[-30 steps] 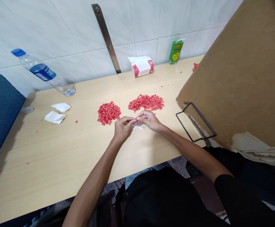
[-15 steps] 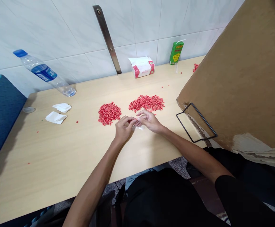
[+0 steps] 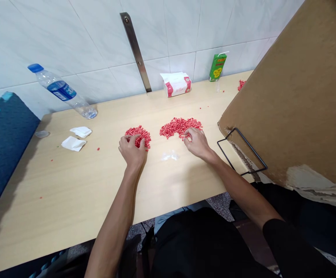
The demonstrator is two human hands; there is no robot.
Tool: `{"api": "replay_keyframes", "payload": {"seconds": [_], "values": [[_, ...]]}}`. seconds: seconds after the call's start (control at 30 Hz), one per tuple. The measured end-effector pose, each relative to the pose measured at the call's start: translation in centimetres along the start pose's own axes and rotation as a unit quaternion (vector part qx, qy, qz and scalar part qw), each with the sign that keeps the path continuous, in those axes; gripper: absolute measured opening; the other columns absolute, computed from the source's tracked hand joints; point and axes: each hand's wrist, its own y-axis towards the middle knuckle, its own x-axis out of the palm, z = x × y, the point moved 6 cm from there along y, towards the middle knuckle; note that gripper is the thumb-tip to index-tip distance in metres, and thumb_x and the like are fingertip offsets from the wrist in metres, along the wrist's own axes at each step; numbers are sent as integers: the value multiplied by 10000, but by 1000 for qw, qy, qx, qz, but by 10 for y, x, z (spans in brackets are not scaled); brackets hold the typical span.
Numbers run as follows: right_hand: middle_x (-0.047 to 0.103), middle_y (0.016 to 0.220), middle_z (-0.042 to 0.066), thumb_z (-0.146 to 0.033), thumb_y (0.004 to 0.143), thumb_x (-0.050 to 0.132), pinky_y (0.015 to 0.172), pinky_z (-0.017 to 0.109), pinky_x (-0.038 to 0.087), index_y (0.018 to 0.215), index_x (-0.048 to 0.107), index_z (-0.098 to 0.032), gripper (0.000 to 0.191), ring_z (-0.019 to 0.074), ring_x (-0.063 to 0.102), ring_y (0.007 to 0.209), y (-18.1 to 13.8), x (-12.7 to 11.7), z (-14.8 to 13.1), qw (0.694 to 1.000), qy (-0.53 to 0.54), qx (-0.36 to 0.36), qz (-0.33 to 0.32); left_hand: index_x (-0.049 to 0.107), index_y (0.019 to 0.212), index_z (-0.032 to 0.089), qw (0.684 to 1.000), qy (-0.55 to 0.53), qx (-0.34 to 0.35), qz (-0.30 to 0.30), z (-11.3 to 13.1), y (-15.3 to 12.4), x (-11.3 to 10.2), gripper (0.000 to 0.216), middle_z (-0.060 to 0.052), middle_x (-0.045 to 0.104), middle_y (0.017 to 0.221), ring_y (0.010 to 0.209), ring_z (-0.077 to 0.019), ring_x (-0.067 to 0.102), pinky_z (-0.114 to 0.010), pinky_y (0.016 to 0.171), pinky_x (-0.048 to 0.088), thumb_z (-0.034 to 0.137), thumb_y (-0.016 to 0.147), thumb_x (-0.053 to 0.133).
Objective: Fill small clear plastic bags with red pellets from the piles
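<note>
Two piles of small red cylindrical pieces lie on the table, a left pile (image 3: 139, 133) and a right pile (image 3: 176, 126). My left hand (image 3: 132, 151) rests over the near side of the left pile, its thumb and fingers apart around some pieces. At the near edge of the right pile, my right hand (image 3: 197, 143) has its fingers curled, thumb and fingertips drawn together at a red piece that is partly hidden. Between the hands, nearer to me, lie small clear bits (image 3: 169, 156), too small to tell apart.
A plastic bottle (image 3: 62, 90) leans on the wall, near folded tissues (image 3: 73, 143). A tissue pack (image 3: 177, 84) and a green drink carton (image 3: 217, 67) stand at the back. Brown board (image 3: 274, 104) with a black wire handle (image 3: 250, 148) bounds the right; blue foam (image 3: 8, 143) the left.
My hands were together over the clear bits and have moved apart. The left went to the left pile, the right to the right pile. The clear bits are now uncovered.
</note>
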Motion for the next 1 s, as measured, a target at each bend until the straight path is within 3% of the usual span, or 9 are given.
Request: {"api": "replay_keyframes", "payload": {"seconds": [0.1,0.2,0.33,0.4,0.57,0.67,0.77,0.87,1.0], "values": [[660,981,79,-202,768,559,890,406,347,913,577,-192,147,261,569,975,-1,4,1,998,-50,1,-45,695,896,197,996,-3,79,-46,21,-7,3,156,-86,579,979,991,-258,525,-427,896,385,311,833,611],[656,1002,76,-221,765,575,895,401,327,928,575,-195,165,257,562,986,-2,4,3,996,-47,1,-81,692,838,204,975,-53,160,-141,43,-19,10,152,-64,610,900,931,-230,551,-395,881,409,298,848,573],[666,1011,61,-270,786,598,897,398,306,910,598,-198,143,241,560,975,-2,3,8,991,-38,-9,-127,675,836,204,936,-103,180,-285,55,-32,19,146,-48,638,875,828,-194,582,-333,763,455,273,834,547],[675,983,60,-283,811,589,891,396,300,868,619,-196,109,238,557,966,-2,4,9,989,-48,-17,-142,674,862,200,921,-105,183,-327,57,-36,21,142,-43,644,865,795,-188,582,-330,744,458,275,810,566],[688,876,49,-239,864,550,859,380,310,800,635,-192,116,222,556,915,-1,6,3,987,-56,-39,-144,684,938,205,913,-107,214,-331,67,-39,19,192,-53,645,952,899,-216,560,-371,831,447,297,792,599],[677,837,47,-251,873,551,828,364,341,805,616,-186,115,205,561,847,1,2,0,994,-32,-44,-95,691,991,238,904,-97,248,-335,78,-45,19,239,-54,627,1044,971,-239,520,-405,879,420,337,780,641],[641,744,23,-282,889,527,716,317,389,850,582,-188,116,167,556,700,1,1,3,997,70,2,-36,699,975,257,891,-84,271,-354,84,-52,23,224,-51,621,1073,990,-249,500,-412,861,408,365,784,659],[598,660,-17,-341,905,497,601,272,410,878,527,-202,145,135,548,591,-1,8,8,970,233,74,6,696,932,243,889,-84,271,-360,84,-54,26,177,-50,632,1051,988,-242,498,-404,847,406,363,819,632],[645,741,-14,-401,864,555,587,250,467,872,478,-215,202,110,586,587,-4,22,6,913,393,108,18,679,906,229,892,-84,262,-358,82,-54,28,151,-45,643,1030,974,-233,499,-397,843,403,349,829,628]]}}
